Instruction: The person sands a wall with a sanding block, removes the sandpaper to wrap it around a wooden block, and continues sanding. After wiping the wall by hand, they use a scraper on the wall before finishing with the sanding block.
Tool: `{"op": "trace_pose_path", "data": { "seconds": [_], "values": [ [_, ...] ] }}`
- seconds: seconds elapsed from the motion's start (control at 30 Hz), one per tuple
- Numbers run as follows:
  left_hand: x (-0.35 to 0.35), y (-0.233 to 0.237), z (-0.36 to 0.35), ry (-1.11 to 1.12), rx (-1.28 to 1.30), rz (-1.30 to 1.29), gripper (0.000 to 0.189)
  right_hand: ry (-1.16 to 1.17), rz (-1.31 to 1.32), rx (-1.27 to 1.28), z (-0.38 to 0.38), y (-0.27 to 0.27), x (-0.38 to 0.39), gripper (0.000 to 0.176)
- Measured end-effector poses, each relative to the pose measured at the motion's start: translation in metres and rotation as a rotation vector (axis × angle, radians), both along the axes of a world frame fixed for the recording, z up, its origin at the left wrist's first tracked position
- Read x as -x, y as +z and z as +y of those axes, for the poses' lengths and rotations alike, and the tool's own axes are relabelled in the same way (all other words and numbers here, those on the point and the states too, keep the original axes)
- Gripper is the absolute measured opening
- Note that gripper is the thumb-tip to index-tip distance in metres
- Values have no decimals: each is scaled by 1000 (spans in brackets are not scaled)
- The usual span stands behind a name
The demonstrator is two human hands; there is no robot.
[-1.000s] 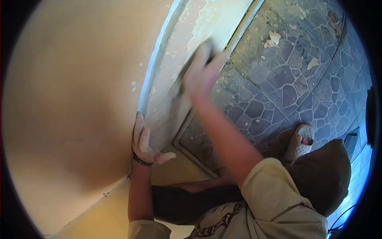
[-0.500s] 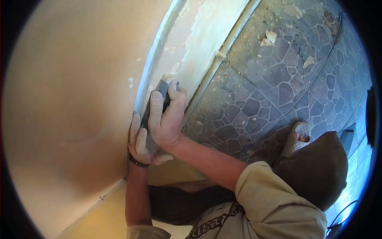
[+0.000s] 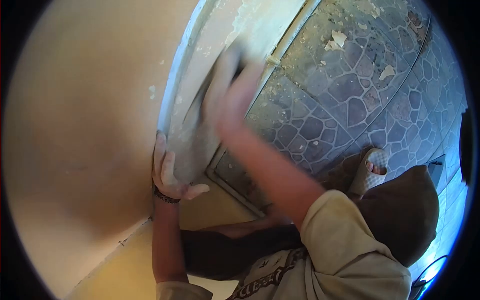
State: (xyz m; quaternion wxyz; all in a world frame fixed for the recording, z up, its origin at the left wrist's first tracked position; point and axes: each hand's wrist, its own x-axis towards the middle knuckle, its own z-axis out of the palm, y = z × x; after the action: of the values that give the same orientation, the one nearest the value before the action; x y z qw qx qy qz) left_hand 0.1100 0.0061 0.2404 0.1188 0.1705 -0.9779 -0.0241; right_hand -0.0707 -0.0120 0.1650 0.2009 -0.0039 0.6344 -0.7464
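Note:
My left hand lies against the edge of the wall ledge, fingers stretched out and thumb apart, holding nothing. Dust coats its fingers, and a dark beaded bracelet circles the wrist. Smeared by motion, my right hand is over the band of patchy plaster. Its fingers are on a dark grey, flat block-like tool, whose exact kind the blur hides. The tool lies along the plaster surface, just to the right of the pale raised ledge.
A smooth tan wall fills the left side. A thin pipe runs along the base of the plaster. Flakes of plaster lie on the stone-patterned floor, crossed by a dark cable. A sandalled foot is at the right.
My right hand has moved up and away along the plaster with the tool, and is now blurred. My left hand stays at the ledge. The view has shifted slightly.

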Motion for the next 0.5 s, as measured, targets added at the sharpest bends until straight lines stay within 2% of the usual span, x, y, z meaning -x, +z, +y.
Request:
{"op": "trace_pose_path", "data": {
  "seconds": [0.03, 0.13, 0.17, 0.23, 0.3, 0.33, 0.37, 0.47, 0.5],
  "values": [
    [2, -1, 0, 0, -7, 5, 97, -35, -67, 23, -16, -9, 42, 35],
    [1, 3, 3, 0, -17, -14, 98, -29, -44, -10, -11, 7, 25, 28],
    [1, 2, 1, -7, -8, -14, 98, 48, 157, 54, 4, 14, -6, 25],
    [-8, 2, -1, -17, -57, 17, 99, 128, 364, 101, 17, 23, -14, 22],
    [-12, -2, 0, -19, -78, 42, 100, 132, 364, 94, 13, 20, 7, 22],
    [-9, -3, -1, -15, -59, 33, 100, -7, 228, 120, -13, 9, 30, 25],
    [-7, -3, -1, -6, -39, 25, 100, -185, 227, 108, -34, 7, 75, 27],
    [-12, 3, 10, 10, -23, -58, 99, -127, 225, 74, -29, 2, 78, 27],
    [-7, 2, 2, -2, 19, -64, 99, 71, 208, 105, -7, 4, 39, 18]
  ]
}}
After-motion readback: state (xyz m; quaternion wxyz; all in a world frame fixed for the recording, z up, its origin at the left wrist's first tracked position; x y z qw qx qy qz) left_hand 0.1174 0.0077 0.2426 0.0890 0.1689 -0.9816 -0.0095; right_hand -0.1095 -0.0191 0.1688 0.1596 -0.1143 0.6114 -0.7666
